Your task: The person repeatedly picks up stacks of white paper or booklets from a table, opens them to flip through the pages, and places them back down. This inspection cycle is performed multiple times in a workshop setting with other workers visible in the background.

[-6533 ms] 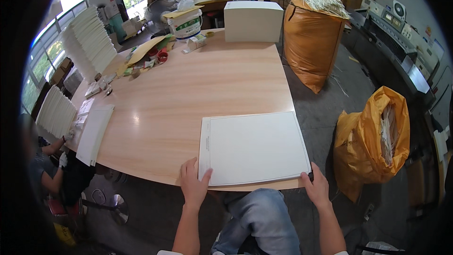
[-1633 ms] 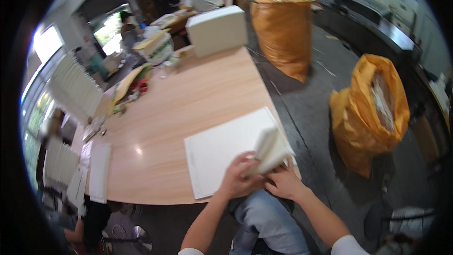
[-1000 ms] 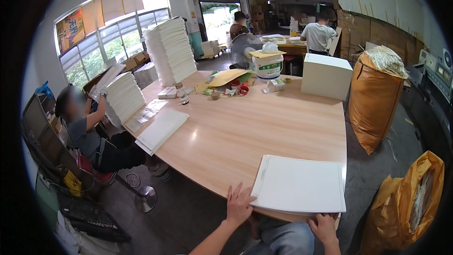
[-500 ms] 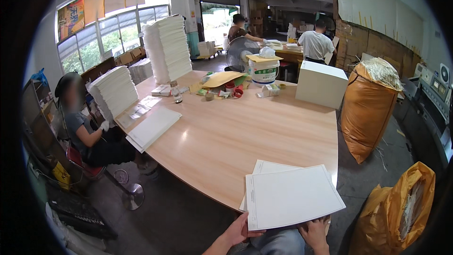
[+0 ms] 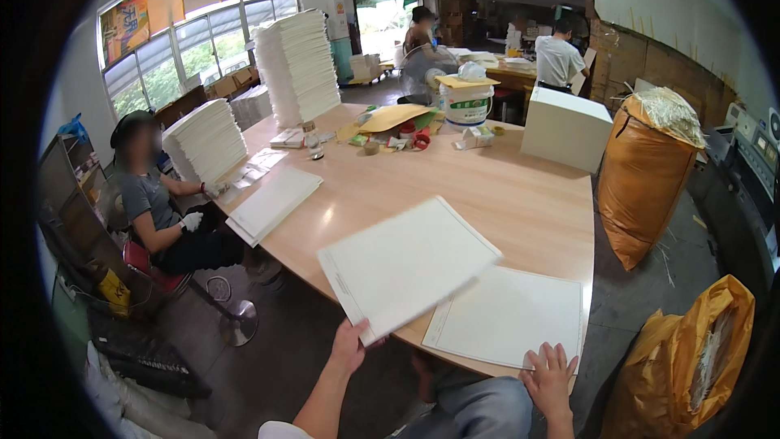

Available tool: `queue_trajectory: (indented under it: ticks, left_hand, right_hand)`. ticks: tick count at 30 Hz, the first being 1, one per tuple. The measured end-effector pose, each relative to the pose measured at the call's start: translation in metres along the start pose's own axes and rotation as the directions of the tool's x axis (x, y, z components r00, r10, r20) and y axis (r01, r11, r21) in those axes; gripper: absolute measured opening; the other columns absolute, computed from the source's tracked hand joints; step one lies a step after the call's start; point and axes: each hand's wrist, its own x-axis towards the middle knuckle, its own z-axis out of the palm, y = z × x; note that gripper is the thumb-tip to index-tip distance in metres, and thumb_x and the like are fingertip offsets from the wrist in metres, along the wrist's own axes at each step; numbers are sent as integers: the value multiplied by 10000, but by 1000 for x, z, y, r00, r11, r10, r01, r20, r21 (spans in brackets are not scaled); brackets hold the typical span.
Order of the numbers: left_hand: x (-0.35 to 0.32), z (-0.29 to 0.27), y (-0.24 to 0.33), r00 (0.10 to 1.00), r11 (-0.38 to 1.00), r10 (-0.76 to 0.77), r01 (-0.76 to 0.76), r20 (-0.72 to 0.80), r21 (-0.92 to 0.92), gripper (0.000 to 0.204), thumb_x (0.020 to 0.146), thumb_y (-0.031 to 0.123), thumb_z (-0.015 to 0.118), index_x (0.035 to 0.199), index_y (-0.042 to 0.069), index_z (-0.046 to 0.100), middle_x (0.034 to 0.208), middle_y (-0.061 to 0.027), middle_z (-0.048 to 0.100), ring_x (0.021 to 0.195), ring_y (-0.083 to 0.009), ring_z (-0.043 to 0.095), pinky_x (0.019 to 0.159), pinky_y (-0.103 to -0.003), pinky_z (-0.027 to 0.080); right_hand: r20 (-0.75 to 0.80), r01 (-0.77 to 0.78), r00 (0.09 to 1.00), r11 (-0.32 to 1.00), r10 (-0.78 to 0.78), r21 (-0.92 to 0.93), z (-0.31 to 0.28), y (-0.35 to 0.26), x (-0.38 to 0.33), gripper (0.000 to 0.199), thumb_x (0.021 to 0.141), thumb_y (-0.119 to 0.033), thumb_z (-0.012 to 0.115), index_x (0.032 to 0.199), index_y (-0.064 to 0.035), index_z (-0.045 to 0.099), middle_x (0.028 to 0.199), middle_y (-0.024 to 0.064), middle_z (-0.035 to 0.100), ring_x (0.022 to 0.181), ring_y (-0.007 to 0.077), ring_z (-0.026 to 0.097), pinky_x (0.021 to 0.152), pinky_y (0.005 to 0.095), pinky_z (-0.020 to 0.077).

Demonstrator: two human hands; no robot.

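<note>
A white rectangular board (image 5: 410, 264) with a thin printed border is held up by its near left corner in my left hand (image 5: 351, 343). The thumb lies on top and the fingers go underneath, partly hidden. The board slants over the table's front edge. To its right lies a second white bordered board (image 5: 516, 317) on the table, its far left part covered by the raised one. My right hand (image 5: 552, 372) rests with fingers spread at that board's near right corner, holding nothing.
On the wooden table (image 5: 390, 183) stand tall stacks of white sheets (image 5: 297, 69), a white bucket (image 5: 467, 106) and a white box (image 5: 566, 130). A seated person (image 5: 158, 195) works at the left. Orange sacks (image 5: 650, 183) stand right. More people work farther back.
My left hand has lifted the top board and carried it leftward, uncovering the board below. My right hand has moved from the near edge onto the lower board's corner, fingers spread.
</note>
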Motion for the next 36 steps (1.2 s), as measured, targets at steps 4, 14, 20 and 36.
queue_trajectory:
  ticks: [4,14,20,36]
  left_hand:
    - [23,-2,8,974,984,156,-167,-167,-56,293,1099,143,512,1345,-10,552,1178,-174,725,956,-305,756,768,-403,643]
    - [47,-12,0,959,997,51,-64,-278,-36,307,1134,188,469,1361,-12,517,1170,-170,714,969,-316,750,858,-465,647]
    - [36,-59,58,904,757,-288,418,-317,503,475,1061,375,655,1175,-86,643,1033,-212,755,962,-332,761,798,-454,647]
    - [60,228,436,-550,-515,790,-352,272,782,713,1033,347,599,1572,-64,376,1544,-320,484,1440,-473,459,1229,-561,328]
  right_hand:
    - [17,-23,1000,1000,23,1,-3,-1,0,484,941,-356,754,1391,-192,685,1592,166,467,1547,446,305,1228,751,72]
    - [-7,30,1000,999,-30,14,1,8,0,522,949,-401,751,1409,-175,654,1567,182,490,1542,459,299,1181,810,64]
    - [-38,14,999,999,-13,29,4,15,-1,580,949,-437,737,1428,-127,630,1591,160,468,1554,428,292,1207,778,48]
    - [2,39,999,996,-39,-80,10,5,-2,588,980,-427,700,1479,-145,571,1607,134,442,1556,409,293,1223,752,91]
